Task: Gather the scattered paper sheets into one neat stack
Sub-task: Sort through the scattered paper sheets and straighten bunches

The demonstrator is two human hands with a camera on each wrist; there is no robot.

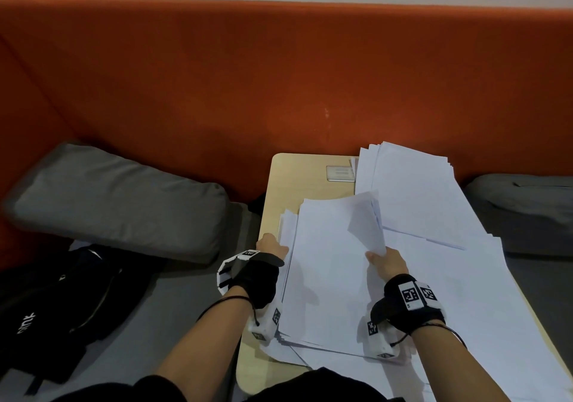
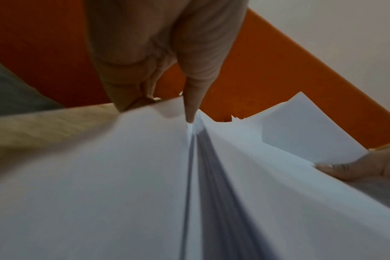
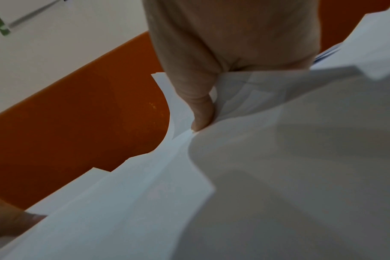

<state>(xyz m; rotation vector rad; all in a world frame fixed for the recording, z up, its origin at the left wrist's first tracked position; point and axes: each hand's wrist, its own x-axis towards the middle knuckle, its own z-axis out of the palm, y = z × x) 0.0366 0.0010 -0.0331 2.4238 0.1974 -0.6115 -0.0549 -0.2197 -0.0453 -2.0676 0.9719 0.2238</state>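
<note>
Here, a paper stack (image 1: 325, 271) sits gripped between left hand (image 1: 271, 246) and right hand (image 1: 387, 260).

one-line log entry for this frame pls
left hand: grips bundle left edge | right hand: grips right edge | bundle: uneven | loose sheets: on table

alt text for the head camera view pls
Two hands hold a bundle of white paper above a small wooden table, left hand on its left edge, right hand on its right. More loose sheets lie behind.
</note>
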